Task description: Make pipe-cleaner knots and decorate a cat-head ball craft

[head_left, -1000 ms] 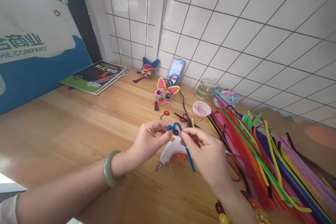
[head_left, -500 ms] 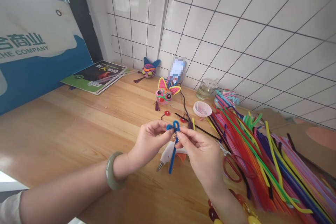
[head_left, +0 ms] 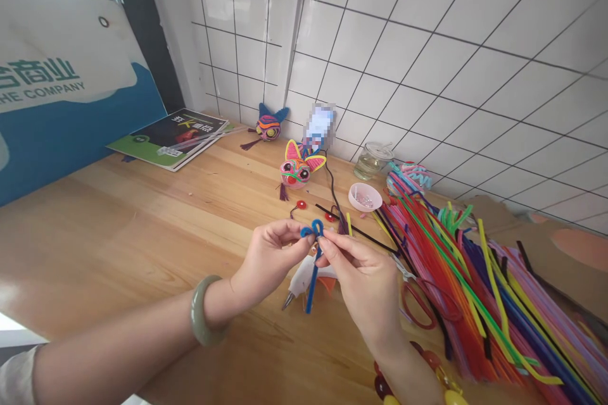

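Right hand (head_left: 367, 275) moved closer to left hand (head_left: 270, 253), narrowing loop (head_left: 318, 223). Both grips clamped on blue pipe cleaner (head_left: 312, 288) over glue gun (head_left: 300, 277) — presumably bracing bend against spring-back.

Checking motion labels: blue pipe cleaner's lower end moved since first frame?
Yes: the blue pipe cleaner's lower end swung left, from right of the glue gun's orange part to left of it.
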Action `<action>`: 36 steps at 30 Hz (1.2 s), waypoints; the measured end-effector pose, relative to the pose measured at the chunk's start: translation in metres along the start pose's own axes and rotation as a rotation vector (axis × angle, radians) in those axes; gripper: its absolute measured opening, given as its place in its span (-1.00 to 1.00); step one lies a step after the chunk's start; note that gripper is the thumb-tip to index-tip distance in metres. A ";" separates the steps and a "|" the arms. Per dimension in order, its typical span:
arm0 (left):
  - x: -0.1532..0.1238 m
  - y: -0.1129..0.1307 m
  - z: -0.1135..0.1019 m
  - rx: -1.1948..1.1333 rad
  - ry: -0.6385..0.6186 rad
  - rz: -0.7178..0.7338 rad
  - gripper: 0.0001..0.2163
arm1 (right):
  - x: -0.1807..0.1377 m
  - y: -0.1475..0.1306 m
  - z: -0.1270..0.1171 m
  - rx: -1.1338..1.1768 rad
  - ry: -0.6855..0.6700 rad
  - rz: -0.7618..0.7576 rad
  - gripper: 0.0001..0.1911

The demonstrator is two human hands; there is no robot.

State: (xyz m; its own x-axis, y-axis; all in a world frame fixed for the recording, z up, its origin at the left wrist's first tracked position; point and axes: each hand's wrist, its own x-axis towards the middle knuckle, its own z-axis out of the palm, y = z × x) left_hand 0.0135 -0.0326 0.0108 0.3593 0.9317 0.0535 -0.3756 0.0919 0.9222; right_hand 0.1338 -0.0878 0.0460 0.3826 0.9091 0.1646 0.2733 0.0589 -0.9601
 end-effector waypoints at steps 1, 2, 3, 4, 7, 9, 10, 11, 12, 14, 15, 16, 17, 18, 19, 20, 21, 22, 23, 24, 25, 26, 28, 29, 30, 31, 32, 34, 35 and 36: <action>0.000 0.000 0.000 0.004 0.001 0.002 -0.92 | 0.000 0.000 0.000 -0.002 0.001 -0.002 -0.85; 0.000 0.000 0.000 0.004 0.001 0.003 -0.92 | -0.001 0.000 0.000 -0.003 0.002 -0.004 -0.85; 0.000 -0.001 0.001 0.005 0.002 0.004 -0.92 | -0.001 0.001 0.000 -0.006 0.004 -0.004 -0.85; 0.000 -0.001 0.001 0.005 0.003 0.004 -0.91 | -0.001 0.001 0.000 -0.009 0.006 -0.002 -0.84; 0.000 -0.002 0.001 0.017 0.014 0.000 -0.90 | -0.001 0.002 0.000 -0.017 0.004 -0.002 -0.84; 0.000 -0.002 0.001 0.029 0.014 0.000 -0.89 | 0.000 0.003 0.000 -0.021 -0.002 -0.009 -0.84; 0.000 -0.002 0.001 0.035 0.013 0.001 -0.88 | 0.000 0.003 0.000 -0.023 -0.006 -0.013 -0.84; -0.001 -0.002 0.001 0.042 0.010 0.002 -0.88 | 0.000 0.003 0.000 -0.026 -0.009 -0.015 -0.83; -0.001 -0.002 0.001 0.050 0.009 0.005 -0.88 | 0.000 0.004 0.000 -0.029 -0.012 -0.014 -0.83; -0.001 -0.002 0.001 0.066 0.008 0.010 -0.89 | 0.000 0.005 0.000 -0.038 -0.016 -0.007 -0.82; -0.002 -0.002 0.001 0.075 0.008 0.012 -0.89 | -0.001 0.005 0.000 -0.044 -0.017 -0.002 -0.82; -0.002 -0.002 0.001 0.082 0.008 0.015 -0.89 | -0.001 0.005 0.000 -0.049 -0.017 0.003 -0.81; -0.002 -0.002 0.001 0.091 0.009 0.017 -0.89 | -0.001 0.005 0.000 -0.051 -0.015 0.007 -0.81; -0.002 -0.002 0.001 0.099 0.010 0.021 -0.89 | -0.001 0.005 0.000 -0.051 -0.014 0.010 -0.81; -0.002 -0.002 0.001 0.107 0.010 0.025 -0.89 | -0.001 0.005 0.000 -0.051 -0.012 0.013 -0.81; -0.003 -0.002 0.001 0.113 0.010 0.028 -0.89 | -0.001 0.005 0.000 -0.050 -0.012 0.016 -0.81; -0.003 -0.002 0.001 0.115 0.009 0.030 -0.89 | -0.001 0.005 0.000 -0.049 -0.012 0.019 -0.81; -0.003 -0.002 0.001 0.114 0.008 0.030 -0.89 | -0.001 0.005 0.000 -0.048 -0.014 0.022 -0.81; -0.003 -0.002 0.001 0.112 0.009 0.029 -0.90 | 0.000 0.005 0.000 -0.045 -0.019 0.025 -0.81; -0.003 -0.002 0.001 0.109 0.013 0.027 -0.90 | 0.000 0.005 0.000 -0.039 -0.028 0.024 -0.81; -0.003 -0.002 0.001 0.106 0.016 0.025 -0.90 | 0.000 0.005 -0.001 -0.032 -0.039 0.021 -0.81; -0.003 -0.002 0.001 0.105 0.018 0.024 -0.90 | 0.000 0.005 -0.001 -0.023 -0.053 0.017 -0.81; -0.002 -0.002 0.001 0.113 0.024 0.024 -0.90 | 0.000 0.006 -0.001 -0.012 -0.076 0.006 -0.80; -0.002 -0.002 0.001 0.123 0.022 0.027 -0.90 | 0.000 0.006 -0.001 -0.009 -0.080 0.003 -0.80; -0.002 -0.003 0.001 0.139 0.018 0.032 -0.90 | 0.000 0.007 -0.001 -0.008 -0.081 0.006 -0.80; -0.002 -0.003 0.001 0.162 0.013 0.042 -0.89 | 0.001 0.007 -0.002 -0.007 -0.078 0.012 -0.80; -0.002 -0.004 0.001 0.190 0.011 0.057 -0.89 | 0.001 0.006 -0.002 -0.008 -0.073 0.022 -0.80; -0.003 -0.005 0.000 0.249 0.012 0.088 -0.89 | 0.001 0.006 -0.001 -0.013 -0.060 0.044 -0.80; -0.003 -0.005 0.000 0.273 0.015 0.102 -0.89 | 0.001 0.005 -0.001 -0.015 -0.053 0.051 -0.80; -0.003 -0.006 0.000 0.291 0.019 0.113 -0.90 | 0.001 0.005 -0.001 -0.018 -0.049 0.054 -0.80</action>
State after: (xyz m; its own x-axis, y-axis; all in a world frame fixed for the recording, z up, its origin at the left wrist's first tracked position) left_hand 0.0147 -0.0357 0.0051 0.3124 0.9369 0.1570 -0.1512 -0.1141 0.9819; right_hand 0.1365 -0.0871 0.0420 0.3538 0.9299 0.1010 0.2696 0.0020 -0.9630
